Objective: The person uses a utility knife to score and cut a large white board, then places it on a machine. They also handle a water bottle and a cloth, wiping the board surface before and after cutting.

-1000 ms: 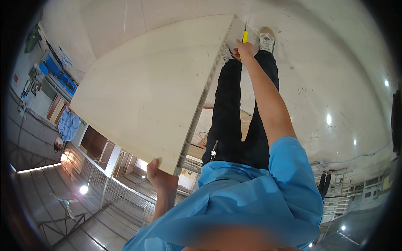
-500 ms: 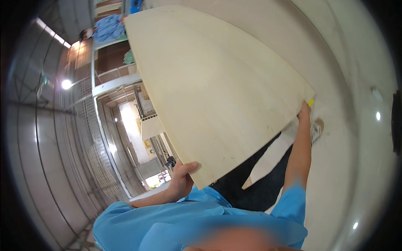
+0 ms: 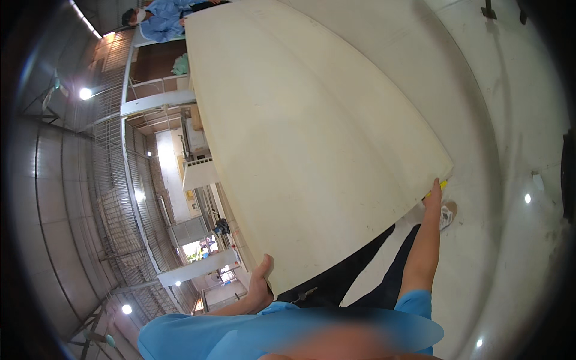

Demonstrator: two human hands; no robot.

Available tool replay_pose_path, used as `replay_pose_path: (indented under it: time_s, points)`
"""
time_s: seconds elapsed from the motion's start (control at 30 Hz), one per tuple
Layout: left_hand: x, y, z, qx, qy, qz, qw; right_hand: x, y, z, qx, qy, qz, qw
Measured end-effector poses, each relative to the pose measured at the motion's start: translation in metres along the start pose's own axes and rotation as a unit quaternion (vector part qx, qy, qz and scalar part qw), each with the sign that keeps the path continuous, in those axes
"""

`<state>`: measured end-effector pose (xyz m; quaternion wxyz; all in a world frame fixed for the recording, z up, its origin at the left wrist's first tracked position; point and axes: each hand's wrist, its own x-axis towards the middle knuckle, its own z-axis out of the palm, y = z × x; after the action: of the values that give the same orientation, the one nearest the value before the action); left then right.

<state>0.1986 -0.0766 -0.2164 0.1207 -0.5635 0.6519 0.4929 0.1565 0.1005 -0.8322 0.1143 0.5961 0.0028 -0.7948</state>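
A large cream-coloured flat panel [image 3: 312, 132] fills the middle of the view, held on edge and reaching away from me. My left hand [image 3: 261, 285] is closed round its near left corner, thumb up along the edge and the other fingers hidden behind. With my arm stretched down, my right hand [image 3: 432, 193] grips the near edge close to the panel's right corner. A small yellow item [image 3: 444, 185] shows at that hand, pressed against the panel; its kind is too small to make out. At the far left corner, a person in a blue shirt [image 3: 162, 21] has a hand at the panel.
Pale smooth floor [image 3: 480, 264] lies to the right, with my shoe [image 3: 447, 216] on it below the panel. Left of the panel are a raised metal-framed structure [image 3: 159, 99], a green bundle [image 3: 180, 64] and a long roofed hall with lamps.
The panel's near edge and both my hands have moved lower in the view. The person at the far end appears higher, and the surroundings have shifted with my head's motion. Both grips remain.
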Motion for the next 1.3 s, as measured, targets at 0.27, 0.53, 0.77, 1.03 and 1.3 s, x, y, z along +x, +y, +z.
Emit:
replay_pose_path:
  time_s: [0.27, 0.53, 0.77, 1.03, 1.3]
  points:
    - [0.059, -0.042, -0.044, -0.012, 0.075, 0.004, 0.997, 0.03, 0.018, -0.025, -0.027, 0.008, -0.026, 0.999]
    - [0.093, -0.069, -0.085, -0.045, 0.008, 0.019, 0.999, -0.018, 0.021, 0.0, -0.055, 0.093, -0.152, 0.982]
    - [0.119, -0.095, -0.122, -0.057, 0.027, 0.026, 0.998, -0.025, 0.025, 0.003, -0.172, 0.242, -0.206, 0.932]
    - [0.155, -0.107, -0.198, -0.078, -0.056, 0.034, 0.995, -0.119, 0.023, 0.04, -0.24, 0.234, -0.266, 0.904]
    - [0.179, -0.079, -0.256, -0.169, -0.158, -0.008, 0.973, -0.264, 0.03, 0.11, -0.122, 0.108, -0.38, 0.911]
